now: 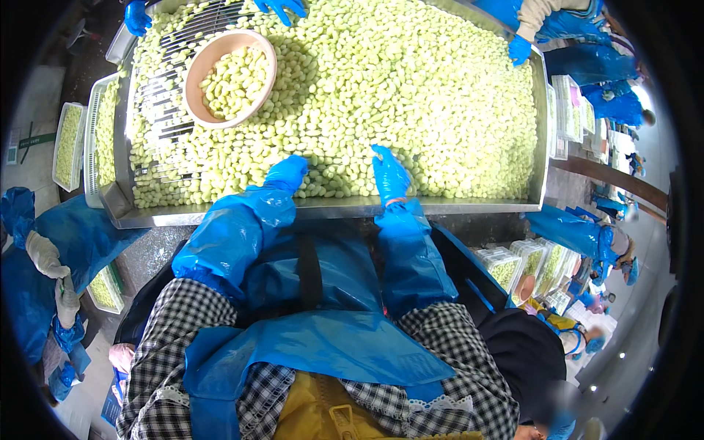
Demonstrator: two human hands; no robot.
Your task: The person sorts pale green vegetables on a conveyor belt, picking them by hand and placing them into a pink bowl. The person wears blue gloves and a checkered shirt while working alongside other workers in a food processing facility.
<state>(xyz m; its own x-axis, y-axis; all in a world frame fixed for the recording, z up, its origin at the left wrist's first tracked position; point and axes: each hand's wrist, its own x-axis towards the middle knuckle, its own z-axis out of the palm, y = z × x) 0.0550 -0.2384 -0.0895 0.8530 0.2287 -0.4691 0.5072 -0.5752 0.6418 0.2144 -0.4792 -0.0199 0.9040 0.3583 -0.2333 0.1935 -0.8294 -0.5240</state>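
Note:
Pale green, oval, grape-like fruits [352, 99] cover a metal sorting table with raised edges [330, 212]. My left hand [287, 172], in a blue glove, rests on the fruits close to the table's near edge. Its fingers are curled and mostly hidden, so what they hold does not show. To its right, my right hand [390, 175], also gloved in blue, touches the fruits with bent fingers. Whether a fruit is between those fingers is unclear. Beyond my left hand, a pinkish plastic bowl [195, 82] partly filled with larger-looking fruits sits on the layer.
A slatted grate [170, 82] shows through at the table's left. Across from me are another person's gloved hands [280, 8]; a further gloved hand [520, 50] is at the right edge. Fruit-filled crates [70, 146] flank the left end, and stacked crates [500, 258] stand behind at right.

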